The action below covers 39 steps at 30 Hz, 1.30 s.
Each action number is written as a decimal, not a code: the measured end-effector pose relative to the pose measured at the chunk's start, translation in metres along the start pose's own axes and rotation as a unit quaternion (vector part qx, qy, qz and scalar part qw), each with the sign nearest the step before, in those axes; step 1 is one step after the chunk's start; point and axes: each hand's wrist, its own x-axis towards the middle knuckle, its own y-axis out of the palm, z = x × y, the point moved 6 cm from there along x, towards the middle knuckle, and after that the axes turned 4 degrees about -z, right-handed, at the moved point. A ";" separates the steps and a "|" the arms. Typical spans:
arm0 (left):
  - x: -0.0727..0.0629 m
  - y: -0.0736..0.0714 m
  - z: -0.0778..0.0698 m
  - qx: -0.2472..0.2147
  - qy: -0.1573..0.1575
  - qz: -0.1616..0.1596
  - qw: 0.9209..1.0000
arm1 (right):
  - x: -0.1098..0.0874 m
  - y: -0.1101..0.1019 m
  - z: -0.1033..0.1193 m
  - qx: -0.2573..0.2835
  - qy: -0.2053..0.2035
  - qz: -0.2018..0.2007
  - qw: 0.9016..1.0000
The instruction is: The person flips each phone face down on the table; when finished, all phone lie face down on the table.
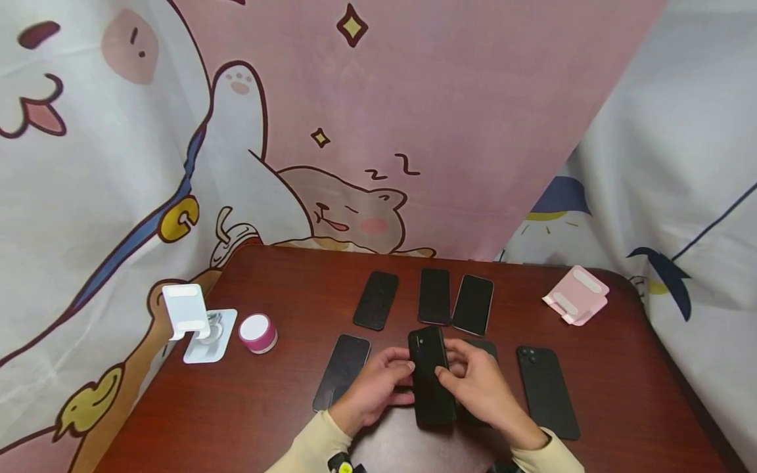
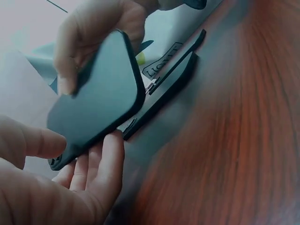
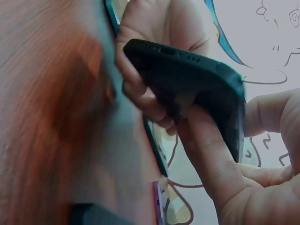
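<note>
Both hands hold a black smartphone over the near middle of the table. Its camera side faces up, with the lenses at the far left corner. The left hand grips its left edge, thumb on the back and fingers underneath. At the right edge, the right hand has its thumb on the back. In the right wrist view, the phone's charging port shows on the bottom edge, and fingers lie against its dark screen. Another dark phone lies partly hidden beneath the right hand.
Three phones lie at the back: one at left, one central, one at right. More phones lie at left and right. A white stand, pink jar and pink stand flank them. Cartoon curtains surround the table.
</note>
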 end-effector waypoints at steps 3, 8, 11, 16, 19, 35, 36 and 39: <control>-0.001 -0.004 -0.002 0.016 0.010 -0.012 1.000 | 0.001 -0.001 -0.008 -0.025 0.021 -0.016 0.999; -0.003 -0.006 -0.007 0.042 0.020 -0.022 0.999 | 0.002 0.000 -0.018 -0.053 0.033 -0.034 0.997; -0.004 -0.005 -0.010 0.047 0.022 -0.019 0.998 | 0.003 0.001 -0.022 -0.065 0.036 -0.039 0.996; -0.005 -0.003 -0.011 0.066 0.024 -0.004 0.998 | 0.004 0.000 -0.029 -0.099 0.041 -0.043 0.993; -0.005 -0.001 -0.010 0.081 0.027 0.006 0.996 | 0.005 -0.001 -0.031 -0.125 0.035 -0.043 0.991; -0.006 -0.002 -0.017 0.156 0.065 -0.026 0.985 | 0.002 -0.010 -0.025 -0.175 0.008 -0.036 0.984; -0.007 -0.002 -0.017 0.159 0.066 -0.026 0.985 | 0.002 -0.010 -0.025 -0.175 0.008 -0.035 0.984; -0.007 -0.003 -0.018 0.163 0.069 -0.025 0.984 | 0.002 -0.010 -0.026 -0.171 0.010 -0.033 0.985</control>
